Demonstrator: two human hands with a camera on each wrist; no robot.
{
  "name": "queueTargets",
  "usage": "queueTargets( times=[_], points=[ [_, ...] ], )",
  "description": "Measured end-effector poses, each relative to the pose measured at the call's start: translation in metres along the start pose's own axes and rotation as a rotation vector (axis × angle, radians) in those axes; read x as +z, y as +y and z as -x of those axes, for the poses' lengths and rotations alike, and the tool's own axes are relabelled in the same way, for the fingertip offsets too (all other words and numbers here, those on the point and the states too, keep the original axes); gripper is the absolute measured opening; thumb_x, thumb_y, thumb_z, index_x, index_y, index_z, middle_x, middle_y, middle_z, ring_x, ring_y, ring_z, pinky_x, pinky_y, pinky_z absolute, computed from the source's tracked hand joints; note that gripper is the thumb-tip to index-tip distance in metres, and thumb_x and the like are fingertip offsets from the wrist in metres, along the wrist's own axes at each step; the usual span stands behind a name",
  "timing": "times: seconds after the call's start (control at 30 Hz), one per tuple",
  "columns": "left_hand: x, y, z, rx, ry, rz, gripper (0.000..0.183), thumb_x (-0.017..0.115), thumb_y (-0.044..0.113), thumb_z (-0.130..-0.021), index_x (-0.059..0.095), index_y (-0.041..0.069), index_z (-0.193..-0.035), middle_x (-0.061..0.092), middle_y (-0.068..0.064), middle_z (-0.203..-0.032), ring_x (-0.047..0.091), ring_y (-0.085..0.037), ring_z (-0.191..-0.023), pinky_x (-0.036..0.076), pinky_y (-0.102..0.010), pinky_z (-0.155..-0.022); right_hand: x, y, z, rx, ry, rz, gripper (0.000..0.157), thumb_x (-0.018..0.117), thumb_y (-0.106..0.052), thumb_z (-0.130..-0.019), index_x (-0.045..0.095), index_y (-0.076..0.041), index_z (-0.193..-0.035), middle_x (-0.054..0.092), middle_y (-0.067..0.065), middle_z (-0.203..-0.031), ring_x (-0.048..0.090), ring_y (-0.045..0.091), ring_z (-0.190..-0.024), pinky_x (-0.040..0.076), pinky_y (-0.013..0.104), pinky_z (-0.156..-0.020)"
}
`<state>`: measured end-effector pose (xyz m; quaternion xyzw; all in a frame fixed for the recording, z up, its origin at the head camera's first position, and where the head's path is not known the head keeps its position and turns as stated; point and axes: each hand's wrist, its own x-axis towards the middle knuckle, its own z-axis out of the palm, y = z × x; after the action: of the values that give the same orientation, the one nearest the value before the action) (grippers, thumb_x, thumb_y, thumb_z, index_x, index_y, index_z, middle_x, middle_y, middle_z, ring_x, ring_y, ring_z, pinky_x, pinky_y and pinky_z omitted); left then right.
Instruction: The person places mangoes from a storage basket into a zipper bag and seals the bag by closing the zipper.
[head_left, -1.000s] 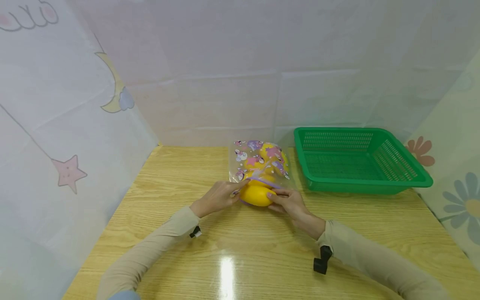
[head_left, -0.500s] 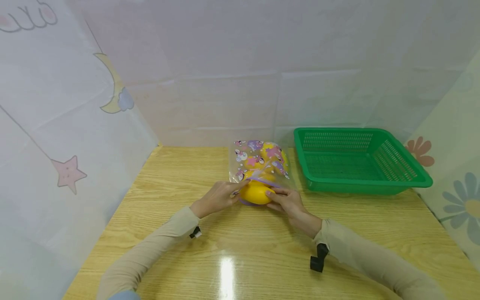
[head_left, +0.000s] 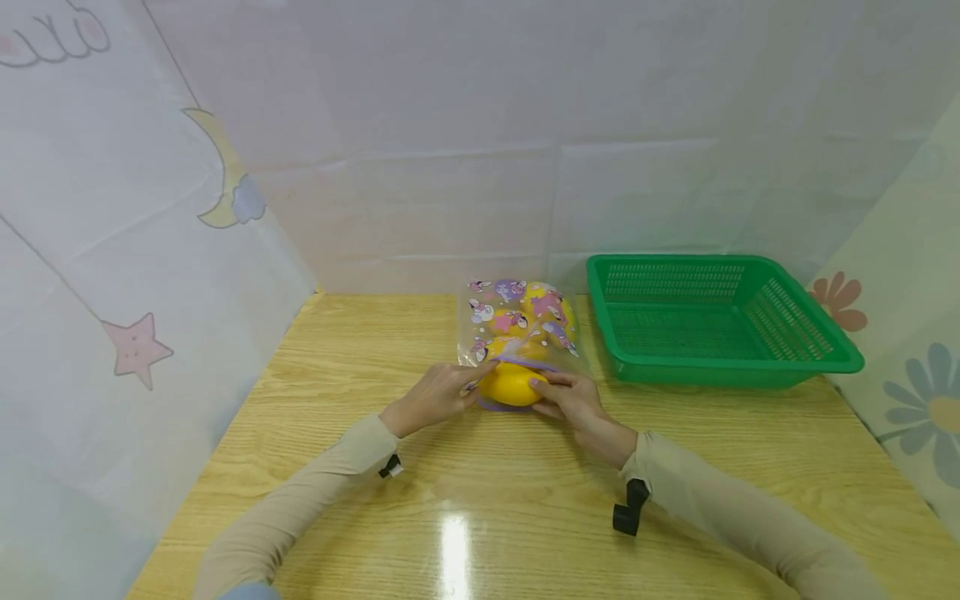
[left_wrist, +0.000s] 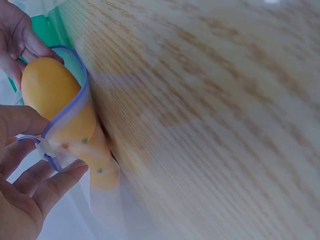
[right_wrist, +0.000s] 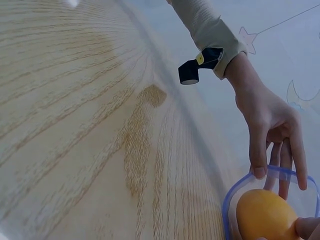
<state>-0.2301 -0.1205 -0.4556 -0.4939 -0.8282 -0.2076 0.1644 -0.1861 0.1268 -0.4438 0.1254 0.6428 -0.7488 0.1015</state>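
Observation:
A clear zip bag (head_left: 468, 333) with pink and purple prints and a purple mouth lies on the table, several yellow fruits showing through it. At its mouth sits a smooth yellow mango (head_left: 512, 386), partly inside. My left hand (head_left: 435, 398) pinches the left corner of the mouth by its white zip slider (left_wrist: 46, 148) and spreads it apart. The right hand (head_left: 579, 408) holds the mango's right end, thumb on top. Through the plastic in the left wrist view, a second mango (left_wrist: 104, 176) shows its green stem spot.
A green plastic basket (head_left: 735, 367) stands on the wooden table (head_left: 360, 517), to the right of the bag and near the back wall. Printed cloth sheets (head_left: 450, 200) line the back and sides. Each wrist carries a small black camera mount (head_left: 628, 508).
My right hand has moved slightly left and away from me, and the mango has gone a little deeper into the bag's mouth. The left hand has stayed in place.

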Motion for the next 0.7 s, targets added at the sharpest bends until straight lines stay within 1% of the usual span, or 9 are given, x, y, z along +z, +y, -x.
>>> queueTargets(
  times=[0.2,0.3,0.5,0.6,0.7],
  points=[
    [0.002,-0.001,0.001,0.003,0.000,-0.004,0.065,0.075,-0.003,-0.082,0.050,-0.002,-0.142,0.066,-0.003,-0.067,0.024,-0.001,-0.043,0.028,-0.013,-0.042,0.001,-0.001,0.001,-0.008,-0.011,0.014,0.046,0.065,-0.001,-0.094,0.049,0.016,-0.134,0.051,0.025,-0.128,0.067,0.025,-0.098,0.055,0.036,-0.084],
    [0.003,0.000,0.001,0.005,0.005,-0.005,0.065,0.075,-0.004,-0.082,0.051,-0.002,-0.141,0.066,-0.004,-0.067,0.023,-0.001,-0.043,0.027,-0.013,-0.042,0.000,-0.001,0.002,-0.011,-0.036,0.031,0.048,0.063,-0.001,-0.095,0.046,0.016,-0.137,0.050,0.027,-0.131,0.067,0.026,-0.099,0.055,0.034,-0.085],
    [0.001,0.000,0.000,-0.012,-0.015,0.000,0.064,0.074,-0.004,-0.083,0.051,-0.002,-0.142,0.056,0.001,-0.059,0.022,-0.001,-0.044,0.025,-0.014,-0.043,0.000,-0.002,0.007,-0.021,-0.090,0.068,0.048,0.059,0.002,-0.097,0.042,0.015,-0.140,0.043,0.032,-0.139,0.067,0.023,-0.098,0.055,0.031,-0.085],
    [0.001,0.000,0.000,-0.020,-0.031,0.002,0.063,0.074,-0.003,-0.083,0.051,0.000,-0.142,0.053,0.003,-0.057,0.023,-0.002,-0.044,0.025,-0.015,-0.043,0.001,-0.002,0.009,-0.025,-0.090,0.073,0.047,0.058,0.002,-0.097,0.043,0.014,-0.140,0.043,0.032,-0.140,0.067,0.021,-0.097,0.055,0.030,-0.085],
    [0.002,0.000,0.000,-0.018,-0.034,0.005,0.062,0.074,-0.003,-0.084,0.051,0.000,-0.142,0.052,0.003,-0.057,0.023,-0.002,-0.044,0.025,-0.015,-0.043,0.001,-0.003,0.012,-0.032,-0.085,0.073,0.047,0.058,0.002,-0.097,0.043,0.014,-0.140,0.045,0.032,-0.137,0.067,0.020,-0.095,0.055,0.030,-0.084]
  ],
)
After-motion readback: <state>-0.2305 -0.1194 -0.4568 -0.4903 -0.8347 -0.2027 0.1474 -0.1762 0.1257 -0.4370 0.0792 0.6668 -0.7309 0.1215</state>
